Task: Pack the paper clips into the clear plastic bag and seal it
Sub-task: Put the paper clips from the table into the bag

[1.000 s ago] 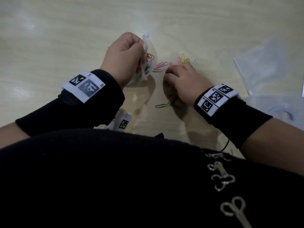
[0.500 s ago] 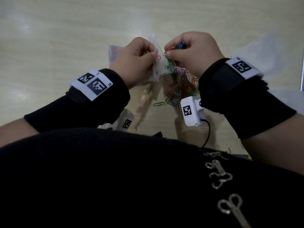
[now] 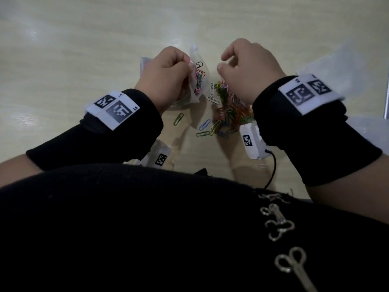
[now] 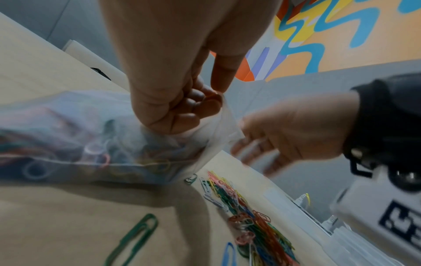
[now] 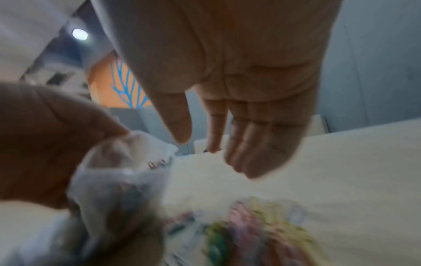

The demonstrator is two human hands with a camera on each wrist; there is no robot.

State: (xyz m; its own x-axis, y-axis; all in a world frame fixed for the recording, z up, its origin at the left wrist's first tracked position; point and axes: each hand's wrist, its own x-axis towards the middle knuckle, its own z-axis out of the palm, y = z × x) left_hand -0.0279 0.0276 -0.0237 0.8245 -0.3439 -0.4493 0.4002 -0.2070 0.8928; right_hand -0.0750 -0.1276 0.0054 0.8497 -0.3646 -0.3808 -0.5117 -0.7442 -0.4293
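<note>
Clear plastic bag (image 3: 196, 81), part-filled with paper clips, pinched at its mouth by left hand (image 3: 166, 77).
Right hand (image 3: 248, 69), fingers loose and empty, just right of bag, above loose clip pile (image 3: 230, 112) on table (image 3: 84, 49).

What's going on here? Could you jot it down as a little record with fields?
left hand: grips the clear plastic bag at its mouth, off the table
bag contents: coloured clips already inside
right hand: open, empty, beside the bag mouth
loose paper clips: pile on the table below the right hand
seal: not yet closed
</note>
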